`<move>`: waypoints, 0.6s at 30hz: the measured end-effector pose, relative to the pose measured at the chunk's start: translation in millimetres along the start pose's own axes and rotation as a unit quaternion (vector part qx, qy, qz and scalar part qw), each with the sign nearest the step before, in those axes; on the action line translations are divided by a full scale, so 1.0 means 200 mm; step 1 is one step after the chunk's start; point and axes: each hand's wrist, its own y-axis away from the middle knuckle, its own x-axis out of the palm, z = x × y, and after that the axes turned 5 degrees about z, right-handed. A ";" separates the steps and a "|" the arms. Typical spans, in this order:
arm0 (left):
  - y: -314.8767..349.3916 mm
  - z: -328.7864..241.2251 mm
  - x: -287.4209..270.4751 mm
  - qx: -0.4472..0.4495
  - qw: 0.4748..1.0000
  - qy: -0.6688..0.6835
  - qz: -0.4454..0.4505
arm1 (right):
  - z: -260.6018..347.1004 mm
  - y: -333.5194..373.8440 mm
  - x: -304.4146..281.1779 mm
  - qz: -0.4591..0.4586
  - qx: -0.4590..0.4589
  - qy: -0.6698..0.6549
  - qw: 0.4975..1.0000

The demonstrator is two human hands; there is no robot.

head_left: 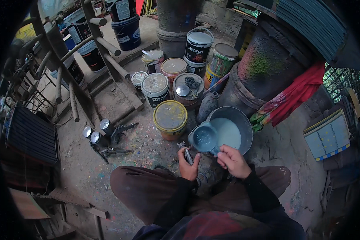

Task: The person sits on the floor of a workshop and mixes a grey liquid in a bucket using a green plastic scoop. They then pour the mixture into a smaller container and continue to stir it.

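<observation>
From the head cam: right grip [235, 163] is pinching the handle of a blue dipper [205, 138], which hangs over the near-left rim of a grey bucket [247, 138] with milky liquid [229, 132] inside. Left grip [189, 168] is closed around a small metal tool [188, 156], near the dipper; can't really make out what kind. Yellow-rimmed can [170, 116] stands on the floor just far-left of all that. Looks like the ladling stage to me, though I can't tell how full the dipper is. Next move probably calls for a steady right wrist so nothing slops.
</observation>
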 end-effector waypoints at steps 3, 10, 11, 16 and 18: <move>-0.01 0.01 0.00 0.016 1.000 0.000 -0.005 | -0.02 -0.01 0.05 -0.042 -0.021 -0.048 0.998; 0.00 0.00 -0.01 0.003 1.000 -0.002 -0.010 | -0.03 -0.01 0.05 -0.011 0.004 0.006 1.000; 0.00 0.00 -0.01 0.006 1.000 -0.010 -0.013 | -0.03 -0.01 0.06 -0.010 0.001 0.002 1.000; 0.01 0.00 -0.01 0.000 1.000 -0.017 -0.006 | -0.06 -0.01 0.06 -0.013 -0.012 -0.012 1.000; 0.01 -0.01 -0.01 -0.004 1.000 -0.020 -0.006 | -0.06 -0.01 0.07 -0.018 -0.014 -0.009 1.000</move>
